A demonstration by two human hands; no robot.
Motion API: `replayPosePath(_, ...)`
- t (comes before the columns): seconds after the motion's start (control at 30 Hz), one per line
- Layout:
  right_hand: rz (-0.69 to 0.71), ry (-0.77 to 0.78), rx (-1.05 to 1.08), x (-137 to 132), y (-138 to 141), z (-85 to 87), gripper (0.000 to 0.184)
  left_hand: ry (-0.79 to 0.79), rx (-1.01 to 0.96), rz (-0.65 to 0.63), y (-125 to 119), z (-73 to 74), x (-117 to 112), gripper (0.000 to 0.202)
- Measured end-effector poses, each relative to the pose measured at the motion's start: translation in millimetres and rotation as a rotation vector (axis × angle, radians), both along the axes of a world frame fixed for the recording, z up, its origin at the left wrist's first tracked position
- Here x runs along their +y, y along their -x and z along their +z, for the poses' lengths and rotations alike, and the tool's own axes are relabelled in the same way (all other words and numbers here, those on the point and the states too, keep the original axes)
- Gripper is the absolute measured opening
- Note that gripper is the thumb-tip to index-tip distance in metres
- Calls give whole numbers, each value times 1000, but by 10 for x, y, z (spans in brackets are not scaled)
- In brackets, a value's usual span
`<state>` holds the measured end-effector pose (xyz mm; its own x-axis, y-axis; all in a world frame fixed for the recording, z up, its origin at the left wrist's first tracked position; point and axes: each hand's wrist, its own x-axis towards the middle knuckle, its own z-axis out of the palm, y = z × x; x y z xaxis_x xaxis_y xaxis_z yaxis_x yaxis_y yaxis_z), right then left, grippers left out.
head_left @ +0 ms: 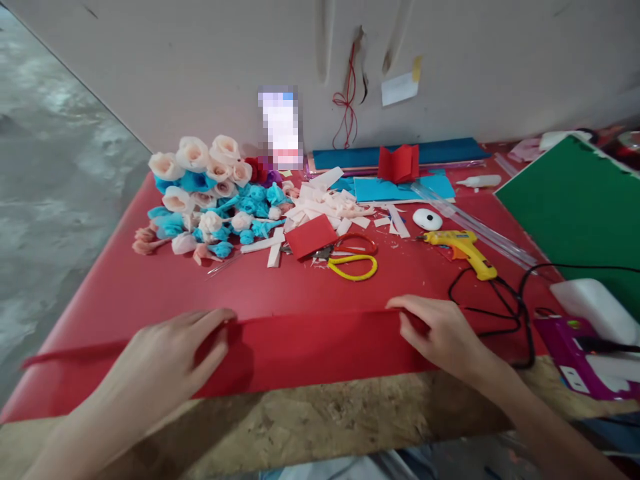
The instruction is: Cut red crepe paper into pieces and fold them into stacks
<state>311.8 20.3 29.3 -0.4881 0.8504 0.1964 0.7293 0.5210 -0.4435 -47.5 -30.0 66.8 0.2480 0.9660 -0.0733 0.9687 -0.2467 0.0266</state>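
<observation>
A long red strip of what looks like crepe paper (320,347) stretches across the front of the red tabletop. My left hand (170,360) pinches its upper edge between thumb and fingers, and a thin end trails off to the left. At the right, my right hand (440,330) grips the same upper edge, fingers bent over it. Just beyond the strip lie yellow-and-red-handled scissors (354,265), their blades partly under a red paper square (311,237). The yellow hot glue gun (467,250) rests behind my right hand.
Paper flowers (193,157) in cream and blue pile up at the back left. Pale paper scraps (325,203) lie mid-table. A green board (575,207), black cable (523,313) and purple box (565,350) occupy the right. A blurred-out phone-shaped screen (281,127) leans against the wall.
</observation>
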Motion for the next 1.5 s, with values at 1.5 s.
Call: replayPosePath(1.5,269,1219,302,1075,66,87,41,172,-462,-138,210,-656,496,28)
